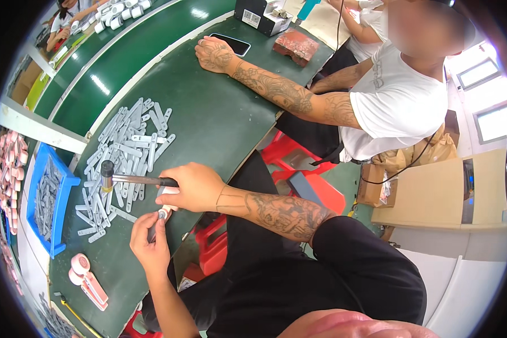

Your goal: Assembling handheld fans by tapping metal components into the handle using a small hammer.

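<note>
My right hand is closed around the dark handle of a small hammer. The hammer lies level, its black and yellowish head out over the grey pieces. The same hand's fingers also press on a whitish-pink plastic part. Just below, my left hand is closed on a grey strip-shaped piece, its end meeting the pale part; my fingers cover most of it. A loose heap of flat grey strips with holes at their ends spreads over the green table beyond my hands.
A blue bin of grey strips stands left, beside pink parts. Pink round-headed pieces lie near left. A co-worker's hand rests by a phone and a reddish block. Red stools stand right.
</note>
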### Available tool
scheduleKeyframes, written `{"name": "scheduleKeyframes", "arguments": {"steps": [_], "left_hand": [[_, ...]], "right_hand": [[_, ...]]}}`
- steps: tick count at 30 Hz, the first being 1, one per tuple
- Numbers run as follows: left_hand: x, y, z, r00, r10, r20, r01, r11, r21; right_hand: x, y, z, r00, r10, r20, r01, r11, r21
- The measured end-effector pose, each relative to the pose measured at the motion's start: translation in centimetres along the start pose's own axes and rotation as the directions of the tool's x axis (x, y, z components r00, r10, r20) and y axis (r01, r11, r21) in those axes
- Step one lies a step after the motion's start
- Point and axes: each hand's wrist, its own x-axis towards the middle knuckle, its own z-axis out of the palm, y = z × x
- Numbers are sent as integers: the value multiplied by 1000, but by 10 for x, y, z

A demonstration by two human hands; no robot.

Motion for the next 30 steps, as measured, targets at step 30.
{"name": "scheduleKeyframes", "arguments": {"steps": [30], "left_hand": [[-1, -7, 8, 993, 14, -118, -28, 992, -125]], "right_hand": [[-94, 2, -50, 950, -276, 145, 312, 836, -451]]}}
